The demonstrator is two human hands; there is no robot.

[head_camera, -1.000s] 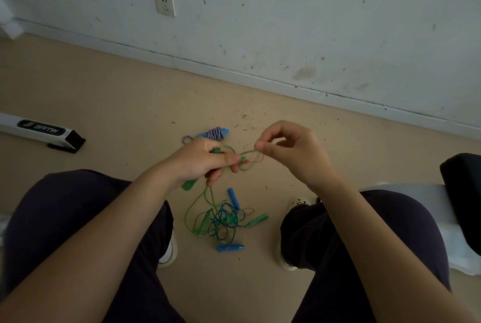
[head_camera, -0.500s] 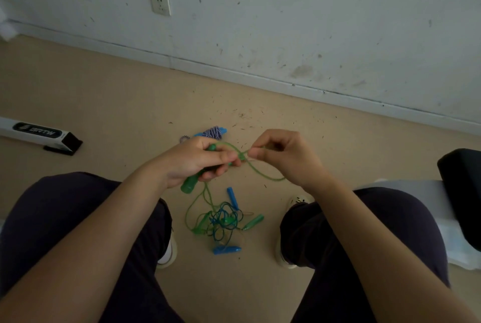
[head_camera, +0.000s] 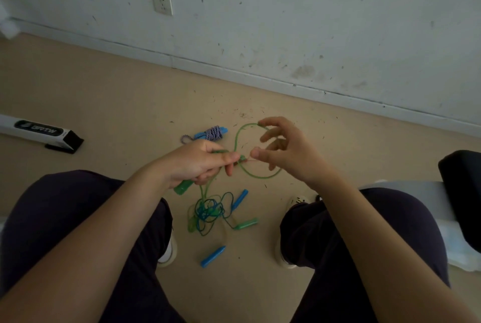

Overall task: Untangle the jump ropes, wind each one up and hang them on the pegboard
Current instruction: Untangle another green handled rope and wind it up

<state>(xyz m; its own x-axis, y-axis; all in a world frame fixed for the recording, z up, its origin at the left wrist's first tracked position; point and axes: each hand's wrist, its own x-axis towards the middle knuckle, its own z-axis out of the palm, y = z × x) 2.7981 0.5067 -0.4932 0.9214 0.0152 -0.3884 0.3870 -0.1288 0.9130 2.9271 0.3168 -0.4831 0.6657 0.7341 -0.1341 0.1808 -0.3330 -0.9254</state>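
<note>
My left hand (head_camera: pixel 197 163) grips a green jump-rope handle (head_camera: pixel 183 188) whose lower end sticks out below the fist. Its green cord (head_camera: pixel 238 135) curves up in a loop to my right hand (head_camera: pixel 283 152), whose index fingertip hooks the top of the loop while the other fingers are spread; another arc of cord passes under that hand. Below, on the floor between my feet, lies a tangle of green and blue cords (head_camera: pixel 208 212) with a blue handle (head_camera: pixel 239 199), a green handle (head_camera: pixel 246 224) and another blue handle (head_camera: pixel 212 256). A wound blue-and-white rope (head_camera: pixel 212 133) lies beyond my left hand.
A white bar with a black end and label (head_camera: pixel 39 132) lies on the floor at the left. The wall and its baseboard (head_camera: pixel 234 75) run across the back, with a socket (head_camera: pixel 162 2). A black and white object (head_camera: pixel 460 192) sits at the right.
My right hand has opened its pinch and lifted, drawing the green cord up into a wide loop hooked on the index finger. My left hand stays closed on the handle.
</note>
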